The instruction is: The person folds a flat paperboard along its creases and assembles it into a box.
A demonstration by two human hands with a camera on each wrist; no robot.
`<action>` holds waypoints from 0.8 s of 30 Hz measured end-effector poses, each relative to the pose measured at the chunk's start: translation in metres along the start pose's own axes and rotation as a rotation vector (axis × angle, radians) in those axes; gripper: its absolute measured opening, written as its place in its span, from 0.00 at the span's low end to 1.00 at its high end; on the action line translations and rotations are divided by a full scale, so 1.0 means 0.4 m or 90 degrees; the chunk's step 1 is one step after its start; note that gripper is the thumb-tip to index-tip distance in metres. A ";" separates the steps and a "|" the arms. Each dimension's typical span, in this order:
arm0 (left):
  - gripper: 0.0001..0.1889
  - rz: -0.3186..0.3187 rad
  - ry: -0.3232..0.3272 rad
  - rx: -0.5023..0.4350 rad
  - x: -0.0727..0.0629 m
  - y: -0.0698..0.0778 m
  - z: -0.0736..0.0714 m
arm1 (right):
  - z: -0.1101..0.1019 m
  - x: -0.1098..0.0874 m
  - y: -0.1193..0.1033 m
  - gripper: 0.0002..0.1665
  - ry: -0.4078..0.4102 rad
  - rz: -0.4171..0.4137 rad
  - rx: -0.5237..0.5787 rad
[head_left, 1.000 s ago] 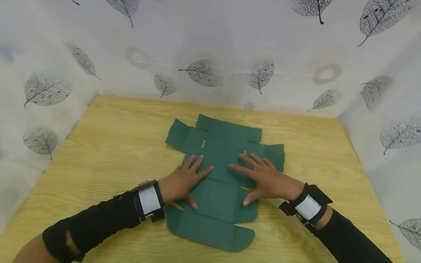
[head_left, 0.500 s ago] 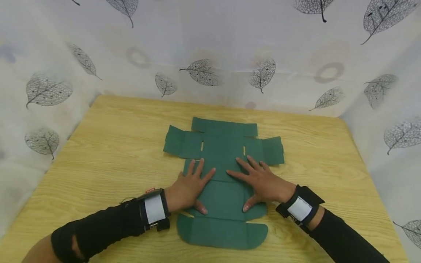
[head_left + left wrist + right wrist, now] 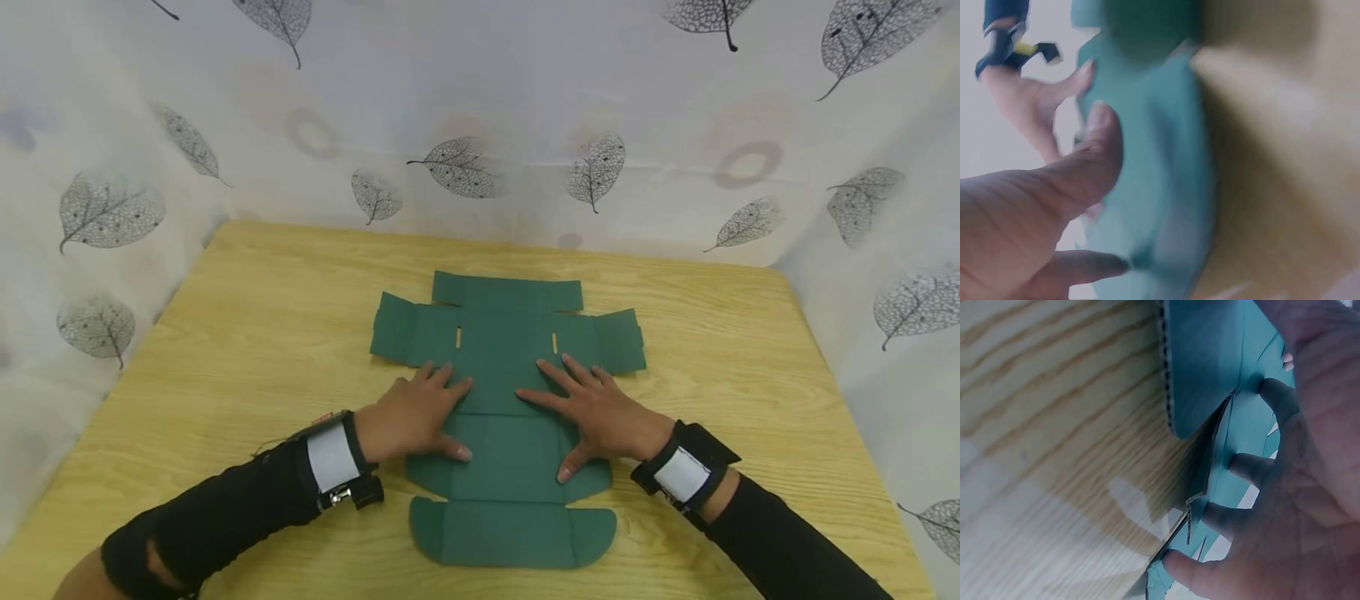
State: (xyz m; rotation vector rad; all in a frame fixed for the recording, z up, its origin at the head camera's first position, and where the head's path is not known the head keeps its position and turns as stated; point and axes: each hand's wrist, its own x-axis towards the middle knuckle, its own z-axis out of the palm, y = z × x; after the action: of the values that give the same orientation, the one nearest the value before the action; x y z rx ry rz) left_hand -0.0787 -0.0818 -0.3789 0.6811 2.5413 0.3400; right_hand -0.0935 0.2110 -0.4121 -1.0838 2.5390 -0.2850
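A dark green cardboard box blank [image 3: 504,458], unfolded, lies on the wooden table with its flaps spread and two small slots towards the far end. My left hand [image 3: 408,417] rests over its left edge, fingers spread and thumb pointing inward. In the left wrist view, the thumb of the left hand [image 3: 1054,187] overlaps the green board, which is blurred. On the opposite edge my right hand [image 3: 611,417] touches the blank with straight, spread fingers. The right wrist view shows the fingertips of the right hand [image 3: 1266,500] on the board beside a side flap [image 3: 1204,362] with a corrugated edge.
The light wooden table [image 3: 247,333] extends around the blank on all sides. Behind it and along both sides hangs a white cloth [image 3: 517,100] printed with dark leaves. Black sleeves and wrist straps [image 3: 333,458] cover the forearms.
The blank has turned from slanted to nearly straight. Its far end has shifted slightly left and nearer. In the last half second my left hand has slid left towards the edge; the right hand stays put.
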 end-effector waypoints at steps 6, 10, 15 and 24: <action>0.47 -0.013 0.084 0.056 0.056 -0.043 -0.058 | 0.000 -0.001 0.002 0.68 0.002 0.000 -0.012; 0.51 -0.054 0.098 0.041 0.105 -0.089 -0.067 | 0.005 0.000 0.003 0.68 0.006 -0.007 -0.005; 0.56 -0.085 0.069 -0.024 0.136 -0.128 -0.066 | 0.007 -0.002 0.003 0.68 0.005 -0.013 0.011; 0.58 -0.084 0.059 -0.020 0.160 -0.151 -0.064 | -0.001 0.000 0.005 0.68 0.012 -0.021 -0.006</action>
State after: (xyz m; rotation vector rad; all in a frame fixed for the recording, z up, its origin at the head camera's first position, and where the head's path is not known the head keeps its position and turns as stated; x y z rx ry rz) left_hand -0.1649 -0.1021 -0.4031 0.4940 2.6458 0.3738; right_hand -0.0949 0.2124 -0.4124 -1.1320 2.5438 -0.2939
